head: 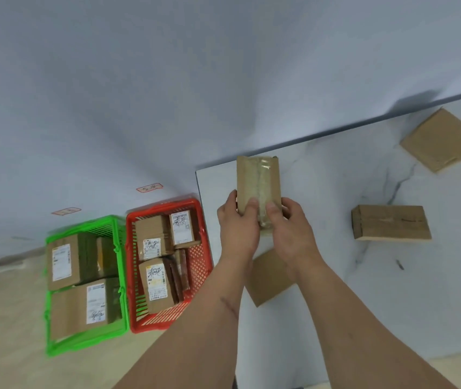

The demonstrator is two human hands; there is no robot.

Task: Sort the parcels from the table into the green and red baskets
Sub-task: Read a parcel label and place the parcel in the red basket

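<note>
A: Which step is in hand?

B: Checking one parcel, I'd judge. Both hands hold a small brown cardboard parcel sealed with clear tape up over the left corner of the white marble-patterned table. The left hand grips its lower left edge, thumb on the taped face; the right hand grips the lower right, thumb beside the tape seam. Only the plain taped side faces the camera, no label showing.

A: So the basket isn't decided?

B: Not from this face. The next move likely calls for turning the parcel over to find its label, then carrying it left and down.

A: Where do the baskets stand?

B: On the floor just left of the table. The red plastic basket sits beside the table edge, holding several labelled cardboard boxes; the green plastic basket touches its left side, holding larger labelled boxes.

A: What's left on the table?

B: Three more: a flat square brown parcel near the far edge, a long brown cardboard box to the right of the hands, and a flat brown parcel partly hidden beneath the forearms. So the sort is roughly past halfway, I'd guess.
</note>
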